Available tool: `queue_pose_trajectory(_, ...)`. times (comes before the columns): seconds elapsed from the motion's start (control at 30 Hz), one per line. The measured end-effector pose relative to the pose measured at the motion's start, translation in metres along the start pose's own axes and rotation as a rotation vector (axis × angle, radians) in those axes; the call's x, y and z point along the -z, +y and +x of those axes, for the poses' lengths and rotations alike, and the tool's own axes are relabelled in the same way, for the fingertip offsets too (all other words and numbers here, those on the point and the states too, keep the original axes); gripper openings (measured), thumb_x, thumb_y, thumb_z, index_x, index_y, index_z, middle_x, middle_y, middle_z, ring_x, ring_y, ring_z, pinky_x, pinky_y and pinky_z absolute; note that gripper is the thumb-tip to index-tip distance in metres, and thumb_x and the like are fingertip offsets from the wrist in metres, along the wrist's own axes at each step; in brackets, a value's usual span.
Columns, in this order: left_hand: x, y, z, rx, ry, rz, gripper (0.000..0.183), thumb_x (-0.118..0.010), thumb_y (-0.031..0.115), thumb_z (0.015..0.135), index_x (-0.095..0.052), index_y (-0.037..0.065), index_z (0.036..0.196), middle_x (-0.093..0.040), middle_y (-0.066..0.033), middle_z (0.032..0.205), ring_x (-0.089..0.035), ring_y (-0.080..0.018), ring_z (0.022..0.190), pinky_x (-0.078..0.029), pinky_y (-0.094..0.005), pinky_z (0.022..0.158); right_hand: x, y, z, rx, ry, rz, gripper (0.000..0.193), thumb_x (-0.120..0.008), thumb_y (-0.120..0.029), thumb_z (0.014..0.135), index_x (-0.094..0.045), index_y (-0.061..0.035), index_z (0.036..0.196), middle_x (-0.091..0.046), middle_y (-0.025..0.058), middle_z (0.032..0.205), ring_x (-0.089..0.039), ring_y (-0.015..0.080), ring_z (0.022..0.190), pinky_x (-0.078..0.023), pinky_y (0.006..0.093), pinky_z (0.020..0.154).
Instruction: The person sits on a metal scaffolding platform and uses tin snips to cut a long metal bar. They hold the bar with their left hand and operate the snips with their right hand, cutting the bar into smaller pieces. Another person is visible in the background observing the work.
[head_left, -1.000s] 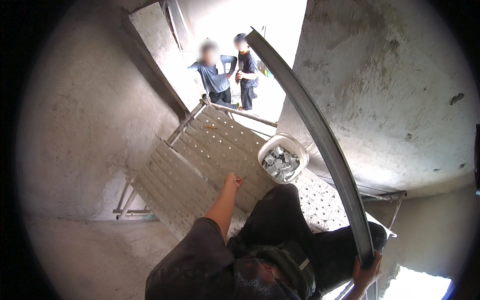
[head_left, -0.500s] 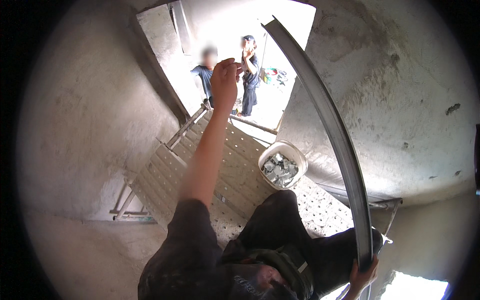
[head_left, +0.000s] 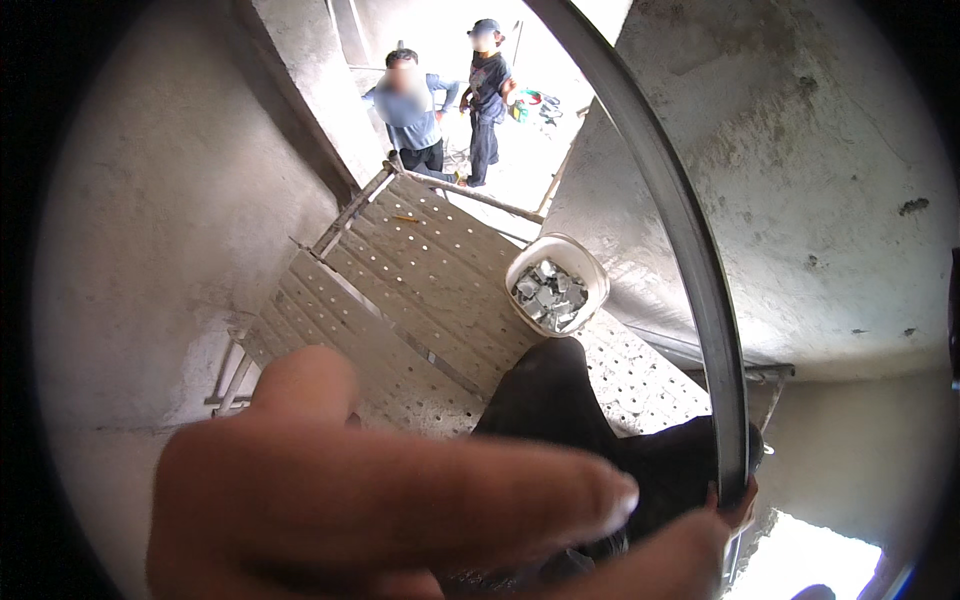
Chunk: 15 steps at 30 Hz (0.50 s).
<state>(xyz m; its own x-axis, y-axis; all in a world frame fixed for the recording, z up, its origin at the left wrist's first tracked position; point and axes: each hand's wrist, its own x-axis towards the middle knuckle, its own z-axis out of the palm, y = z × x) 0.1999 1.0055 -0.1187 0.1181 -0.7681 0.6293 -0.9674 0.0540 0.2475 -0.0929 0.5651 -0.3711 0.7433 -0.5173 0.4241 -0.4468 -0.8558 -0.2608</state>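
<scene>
My left hand (head_left: 350, 490) is very close to the camera across the lower left. One finger stretches to the right and another fingertip shows below it, apart; nothing shows in the hand, though its lower part is cut off. At the lower right, my right hand (head_left: 741, 503) is closed around the lower end of a long grey metal channel (head_left: 690, 230). The channel stands steeply past my bent leg, and its upper end runs out of the top of the view.
A white bucket (head_left: 557, 245) of small metal pieces stands on a perforated metal scaffold platform (head_left: 440, 270). Concrete walls (head_left: 790, 200) rise on both sides. Beyond the platform's rail, two people (head_left: 408, 115) stand in a bright opening. A pencil-like stick (head_left: 405, 218) lies on the platform.
My left hand has come back from its outstretched reach to close before the camera. The view has tilted, so the channel's top is out of sight. The people have lowered or shifted their arms.
</scene>
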Motion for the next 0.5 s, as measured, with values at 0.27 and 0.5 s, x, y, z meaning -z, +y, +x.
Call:
queue_pose_trajectory(0.27,-0.010,-0.001,0.001,0.008,-0.097,0.018,0.018,-0.053,0.014,0.097,-0.064,0.005,0.107,-0.069,-0.0127,0.091,-0.067,-0.0184,0.084,-0.056,-0.0316,0.070,-0.002,-0.018,0.014,0.112,0.007,-0.019,0.064,-0.082,-0.042,0.077,-0.059,-0.0030,0.123,-0.067,0.0211,0.101,-0.067,0.0435,0.090,-0.054,0.0497,0.076)
queue_pose_trajectory(0.5,-0.004,0.006,-0.013,-0.006,-0.130,0.065,0.018,-0.055,0.014,0.096,-0.064,0.005,0.109,-0.069,-0.0123,0.093,-0.067,-0.0175,0.086,-0.055,-0.0305,0.071,0.002,-0.022,0.013,0.087,0.017,-0.047,0.064,-0.082,-0.040,0.076,-0.059,-0.0042,0.123,-0.067,0.0205,0.101,-0.068,0.0436,0.089,-0.054,0.0496,0.076)
